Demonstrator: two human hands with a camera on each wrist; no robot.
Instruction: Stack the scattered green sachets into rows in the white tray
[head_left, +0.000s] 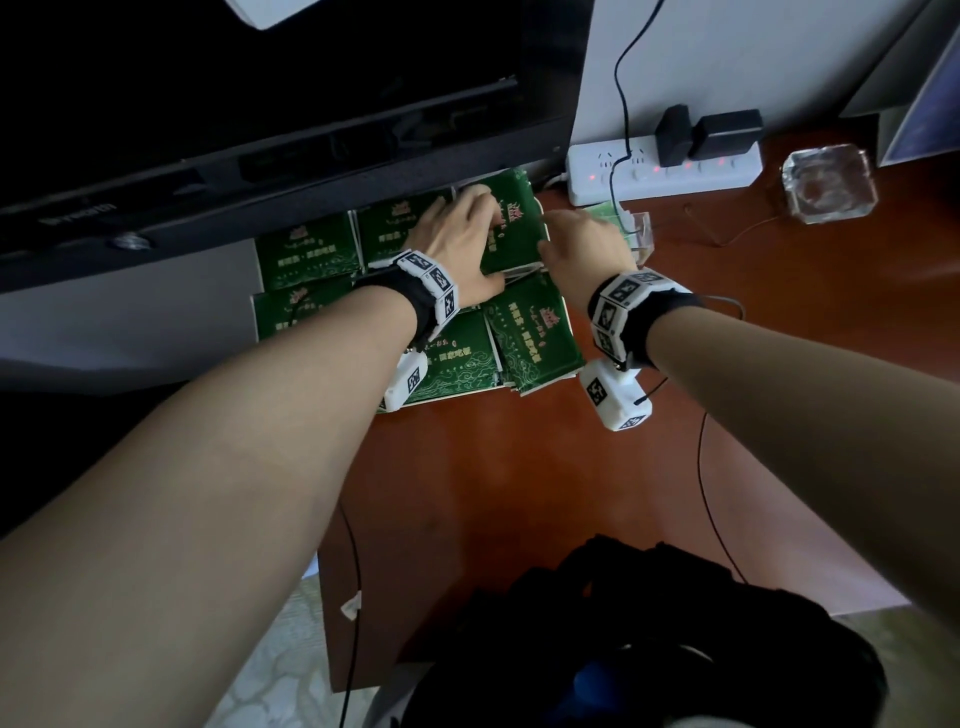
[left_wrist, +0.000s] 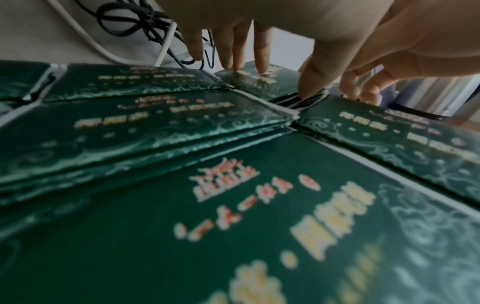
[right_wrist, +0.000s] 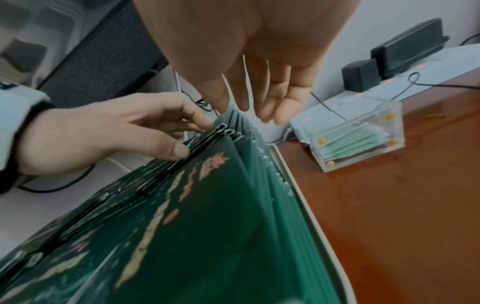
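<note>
Both hands work the far right stack of green sachets (head_left: 514, 228) in the white tray (right_wrist: 293, 185). The left hand (head_left: 457, 244) lies spread flat on top, thumb at the stack's edge. The right hand (head_left: 587, 244), fingers straight, presses its side. Just right of that grip stand a clear box (right_wrist: 363, 137) and a power strip (head_left: 670, 169). A black monitor (head_left: 260, 104) overhangs the far sachets.

power strip (head_left: 665, 169) by wall; glass ashtray (head_left: 829, 183) right; clear box (right_wrist: 358, 142) beside strip
</note>
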